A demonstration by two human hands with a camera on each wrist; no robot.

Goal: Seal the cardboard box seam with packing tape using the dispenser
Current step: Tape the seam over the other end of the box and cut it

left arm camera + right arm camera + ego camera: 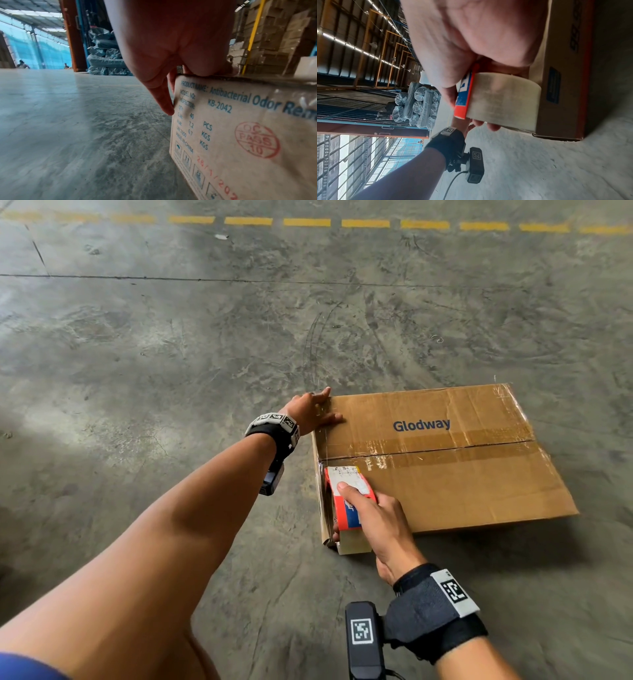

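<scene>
1. The cardboard box [442,460] is sitting on the bare concrete floor [171,371], well short of the dashed yellow line [308,222] painted beyond it; its top carries the word "Glodway", and its centre seam [428,450] is running across the flaps under older glossy tape.
2. The left hand [313,412] is resting on the far left corner with straight fingers on top and the thumb hanging down the side panel, holding nothing; I judge it is bracing the carton so that it is not sliding.
3. The right hand [373,518] is gripping the tape dispenser [347,501], index finger stretched along its red top, the other fingers curling under the roll; it is sitting at the box's left edge just beside the seam's end, which looks to me like the start or the finish of a strip.
4. The cardboard is looking matte, creased and scuffed at the corners; the tape roll [501,100] is looking milky and smooth, its dispenser shell hard, red, with a blue-and-white label; the floor is looking mottled, grey, faintly polished.
</scene>
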